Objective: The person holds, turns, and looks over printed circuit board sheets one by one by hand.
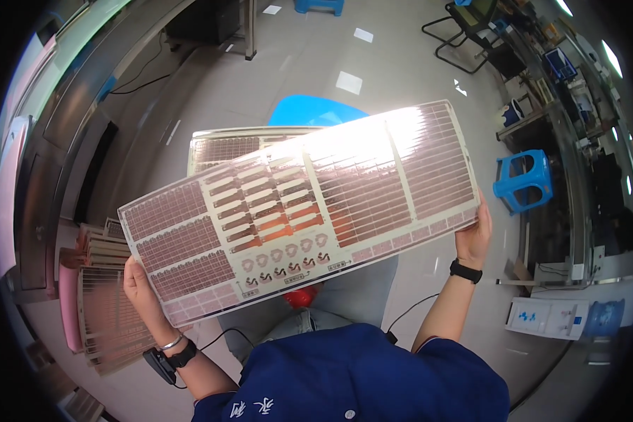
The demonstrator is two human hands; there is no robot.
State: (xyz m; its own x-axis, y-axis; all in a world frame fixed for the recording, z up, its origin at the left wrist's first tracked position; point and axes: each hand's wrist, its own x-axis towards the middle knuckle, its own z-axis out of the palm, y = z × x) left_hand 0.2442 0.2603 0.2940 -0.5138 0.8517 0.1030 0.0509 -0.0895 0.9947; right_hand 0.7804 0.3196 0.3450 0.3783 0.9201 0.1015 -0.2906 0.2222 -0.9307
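A large circuit panel [362,211] with copper-coloured patterns on a pale sheet spans the space before me, its right end tilted up and away. My left hand [141,287] grips its lower left end, with the fingers partly hidden behind the sheet. At the right end my right hand [475,235] is closed on the edge. Strong light glares off the panel's upper right part. Beyond it, partly covered, lies a second similar panel [221,149] over a blue surface [309,109]. A small red object [302,297] shows just below the held panel.
Several stacked panels [109,306] and a pink roll [69,302] stand at the left by a metal cabinet [39,197]. To the right are a blue stool [524,181], a white water dispenser [547,318] and a cluttered shelf. A chair [463,39] stands far right.
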